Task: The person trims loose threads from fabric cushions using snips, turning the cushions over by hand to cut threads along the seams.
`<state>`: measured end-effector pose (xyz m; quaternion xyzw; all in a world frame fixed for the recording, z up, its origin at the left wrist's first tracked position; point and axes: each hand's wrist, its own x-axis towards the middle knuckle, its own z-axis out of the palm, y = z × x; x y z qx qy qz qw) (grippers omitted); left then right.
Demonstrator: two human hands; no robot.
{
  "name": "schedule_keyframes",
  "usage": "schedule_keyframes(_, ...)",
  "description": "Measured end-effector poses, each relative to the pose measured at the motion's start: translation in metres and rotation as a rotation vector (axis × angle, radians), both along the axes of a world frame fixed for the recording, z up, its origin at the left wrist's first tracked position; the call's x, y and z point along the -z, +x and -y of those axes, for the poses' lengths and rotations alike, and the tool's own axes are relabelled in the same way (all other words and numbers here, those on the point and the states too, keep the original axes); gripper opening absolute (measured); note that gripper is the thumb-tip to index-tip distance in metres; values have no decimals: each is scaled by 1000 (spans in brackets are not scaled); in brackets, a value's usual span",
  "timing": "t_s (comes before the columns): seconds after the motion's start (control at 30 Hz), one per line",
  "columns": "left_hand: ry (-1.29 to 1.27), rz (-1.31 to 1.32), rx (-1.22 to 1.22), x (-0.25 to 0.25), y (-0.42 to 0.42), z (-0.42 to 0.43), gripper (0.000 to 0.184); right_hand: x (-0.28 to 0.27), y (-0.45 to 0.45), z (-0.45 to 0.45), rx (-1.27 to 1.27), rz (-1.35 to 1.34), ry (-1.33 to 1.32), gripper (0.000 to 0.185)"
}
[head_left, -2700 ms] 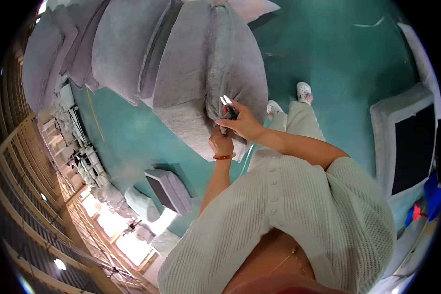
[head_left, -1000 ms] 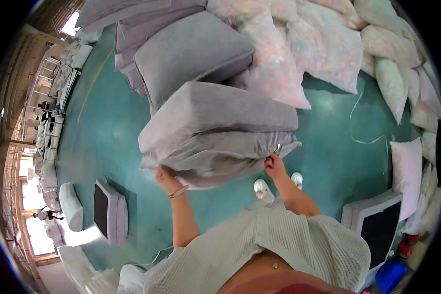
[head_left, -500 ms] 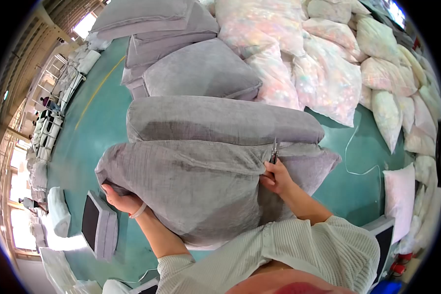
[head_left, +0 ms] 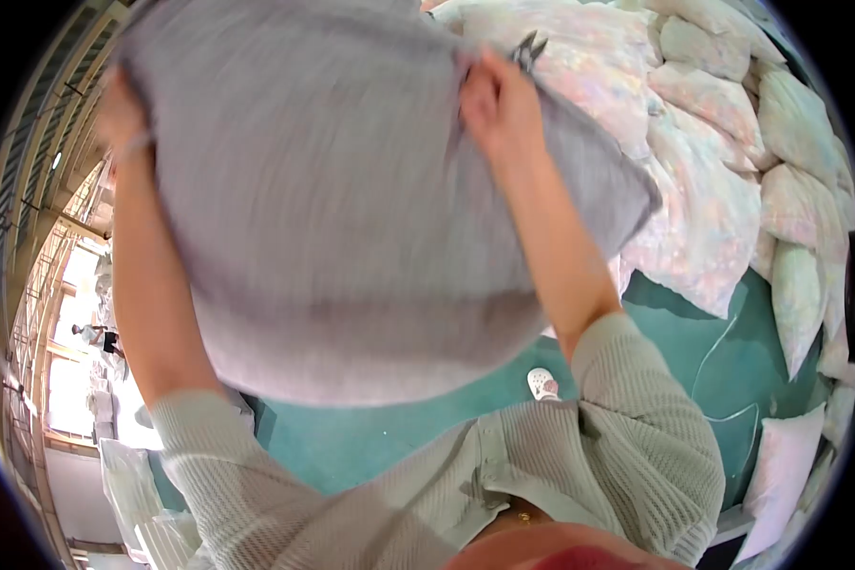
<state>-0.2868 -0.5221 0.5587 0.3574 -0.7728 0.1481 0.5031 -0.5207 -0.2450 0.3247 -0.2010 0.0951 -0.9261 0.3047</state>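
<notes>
At the cushion's point(head_left: 351, 218) upper right side, the right hand point(head_left: 503, 104) is closed tight on a pinch of grey cloth, the fingers curled in with no gap to be seen. From the same fist a pair of snips point(head_left: 529, 50) sticks out, tips up and parted, beyond the cloth. The left hand point(head_left: 123, 112) has hold of the left edge, near the upper corner; it is too blurred to tell how far its fingers wrap around. Between the two, the cushion hangs raised in front of the person, its top cut off by the upper border of the view. Its rounded bottom edge bulges between the forearms, and its right corner points out past the right forearm, in front of the bags point(head_left: 708, 209) of pale, many-coloured filling heaped on that side. Below the bottom edge a strip of green floor point(head_left: 323, 446) shows, with one white shoe point(head_left: 542, 384) on it. More open floor lies to the right, between the right sleeve and the bags, crossed by a thin pale cord point(head_left: 756, 427). A pillow point(head_left: 784, 465) borders that gap at the lower right; wrapped bundles point(head_left: 128, 484) stand at the lower left.
</notes>
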Motion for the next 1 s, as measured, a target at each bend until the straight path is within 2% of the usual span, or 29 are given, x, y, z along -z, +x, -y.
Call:
schedule_keyframes(0.03,506,-330,535,0,-51,-15,57,-2,-73,41,1,83,19,20)
schedule_keyframes(0.07,628,-309,401,-3,-83,-10,62,-1,-119,57,150,71,64,17)
schedule_keyframes(0.1,-31,182,573,3,-103,93,67,5,-150,64,291,50,116,24)
schedule_keyframes(0.17,-277,211,113,109,-111,31,58,39,-154,53,429,-135,281,32)
schedule_keyframes(0.2,-372,213,-119,162,-114,-4,56,73,-147,47,411,-277,456,34)
schedule_keyframes(0.23,-296,470,-346,213,-102,-35,64,101,-114,28,455,-495,815,36)
schedule_keyframes(0.27,-83,514,-261,276,-86,-46,66,161,-100,38,425,-501,816,38)
schedule_keyframes(0.3,172,551,-209,338,-66,-58,66,224,-86,40,323,-527,1025,39)
schedule_keyframes(0.33,411,507,-201,409,-35,-68,64,265,-71,39,94,-406,1232,35)
schedule_keyframes(0.37,557,466,-235,480,6,-84,65,297,-49,32,42,-475,1222,33)
schedule_keyframes(0.4,920,491,-361,523,44,-114,63,313,-37,34,-3,-548,1204,33)
schedule_keyframes(0.43,1078,543,-441,590,99,-146,62,316,-33,44,-40,-577,1202,33)
schedule_keyframes(0.47,1328,657,-471,628,152,-189,58,319,-27,56,-8,-498,1085,32)
schedule_keyframes(0.5,1687,785,-512,633,189,-235,55,322,-21,71,19,-415,966,32)
schedule_keyframes(0.53,1657,1841,-169,692,253,-271,53,318,-18,83,-29,-436,961,32)
schedule_keyframes(0.57,1955,1411,-385,718,304,-325,51,311,-21,97,4,-473,954,31)
schedule_keyframes(0.6,2124,918,-588,740,352,-377,51,311,-23,111,32,-517,941,31)
schedule_keyframes(0.67,2282,486,-938,701,393,-443,49,358,-33,142,-65,-447,1143,28)
schedule_keyframes(0.73,2234,331,-1045,670,401,-487,44,371,-11,167,-103,-412,1164,19)
schedule_keyframes(0.8,2079,188,-1217,638,393,-547,36,379,15,197,-207,-555,1213,23)
schedule_keyframes(0.87,2124,361,-1111,676,414,-610,31,415,10,220,-223,-589,1161,29)
schedule_keyframes(0.9,2198,94,-1259,670,407,-627,36,391,22,222,-225,-473,1245,30)
schedule_keyframes(0.93,2251,-182,-1393,655,392,-635,41,377,29,219,-172,-590,1240,31)
schedule_keyframes(0.97,2249,-288,-1435,673,384,-666,41,400,17,230,-86,-637,1176,33)
schedule_keyframes(1.0,2337,-143,-1324,692,377,-692,38,401,12,232,-53,-774,1254,35)
